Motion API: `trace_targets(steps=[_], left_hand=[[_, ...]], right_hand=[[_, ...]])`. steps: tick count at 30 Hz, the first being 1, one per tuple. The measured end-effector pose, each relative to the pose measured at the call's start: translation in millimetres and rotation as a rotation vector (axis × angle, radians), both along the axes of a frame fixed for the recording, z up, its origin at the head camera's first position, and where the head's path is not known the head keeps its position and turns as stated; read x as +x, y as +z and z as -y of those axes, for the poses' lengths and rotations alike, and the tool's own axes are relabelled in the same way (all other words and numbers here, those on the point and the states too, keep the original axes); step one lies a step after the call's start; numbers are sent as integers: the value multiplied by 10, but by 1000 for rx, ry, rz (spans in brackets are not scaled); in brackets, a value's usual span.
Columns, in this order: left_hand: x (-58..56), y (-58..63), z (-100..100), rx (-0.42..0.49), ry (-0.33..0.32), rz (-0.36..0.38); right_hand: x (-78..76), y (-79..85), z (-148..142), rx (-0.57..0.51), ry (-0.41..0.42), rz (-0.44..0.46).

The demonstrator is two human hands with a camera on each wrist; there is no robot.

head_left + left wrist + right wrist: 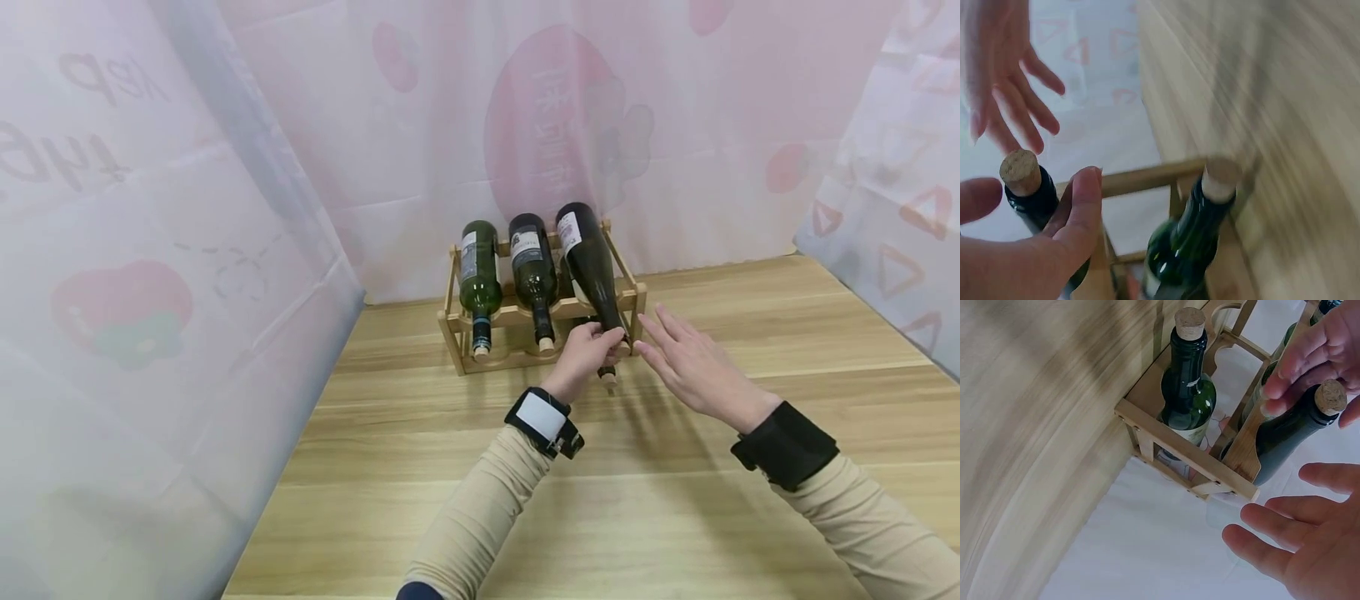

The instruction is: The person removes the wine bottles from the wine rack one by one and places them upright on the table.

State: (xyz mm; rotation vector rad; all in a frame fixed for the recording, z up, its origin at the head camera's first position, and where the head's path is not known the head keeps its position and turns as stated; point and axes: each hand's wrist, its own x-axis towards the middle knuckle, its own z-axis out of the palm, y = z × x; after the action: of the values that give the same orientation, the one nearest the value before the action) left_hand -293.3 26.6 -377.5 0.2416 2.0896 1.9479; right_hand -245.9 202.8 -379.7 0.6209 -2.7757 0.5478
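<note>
A dark wine bottle [596, 262] with a cork [1330, 398] lies tilted in the right place of the wooden rack's upper tier, its neck toward me. My left hand [585, 358] holds it by the neck, thumb on one side and fingers on the other. In the left wrist view the cork sticks up between thumb and fingers. My right hand [697, 371] hovers just right of the neck, fingers straight and spread, holding nothing. Below, a green corked bottle [1188, 394] lies in the lower tier, its body partly hidden in the head view.
Two more corked bottles, a green one [480, 271] and a darker one [534, 267], lie in the upper tier of the rack [450, 333] to the left. The rack stands on a wood-grain table [637, 517], against a printed curtain [420, 150]. Another curtain [150, 292] hangs at the left.
</note>
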Motion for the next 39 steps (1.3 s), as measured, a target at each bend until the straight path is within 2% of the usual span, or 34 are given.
trace_targets(steps=[6,9,16,32,39], left_hand=[[-60,-28,-32,128,30,55],[-79,-39,-44,192,19,97],[-156,-74,-63,413,-9,227],[-213,-39,-110,571,8,277],[-197,-89,-102,638,0,279]], right_hand=[[9,-7,-44,2,-11,-1],[14,-16,-59,-2,-21,1],[32,-31,-48,-16,-25,27],[63,-26,-76,-15,-25,21],[87,-20,-84,-3,-31,26]])
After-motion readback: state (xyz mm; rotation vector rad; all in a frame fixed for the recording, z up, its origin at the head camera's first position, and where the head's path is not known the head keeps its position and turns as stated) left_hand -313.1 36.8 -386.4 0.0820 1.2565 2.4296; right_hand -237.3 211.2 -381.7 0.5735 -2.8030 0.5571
